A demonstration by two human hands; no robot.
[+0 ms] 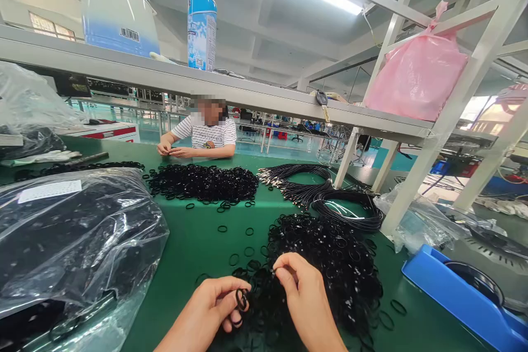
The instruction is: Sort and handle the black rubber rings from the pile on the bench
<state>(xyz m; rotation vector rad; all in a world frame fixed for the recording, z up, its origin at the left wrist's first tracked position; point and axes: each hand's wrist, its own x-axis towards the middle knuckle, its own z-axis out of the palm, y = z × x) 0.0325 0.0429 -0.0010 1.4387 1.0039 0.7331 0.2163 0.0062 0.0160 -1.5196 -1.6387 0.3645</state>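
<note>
My left hand (214,305) is closed, with a black ring (241,300) pinched between thumb and forefinger. Another dark band shows at its lower fingers. To its right, my right hand (303,294) has thumb and forefinger pressed together at the near edge of a heap of black rings (330,253). Whatever sits in that pinch is too small to make out. The two hands are apart, both above the green tabletop (193,247). Several single rings lie scattered between this heap and a second pile of rings (202,181) farther back.
A clear bag of black pieces (78,242) covers the left side. Coiled black cables (301,181) lie behind the near heap, beside a shelf post (429,148). At right stands a blue bin (466,308). Across the table sits a person (208,132). A shelf (247,88) spans overhead.
</note>
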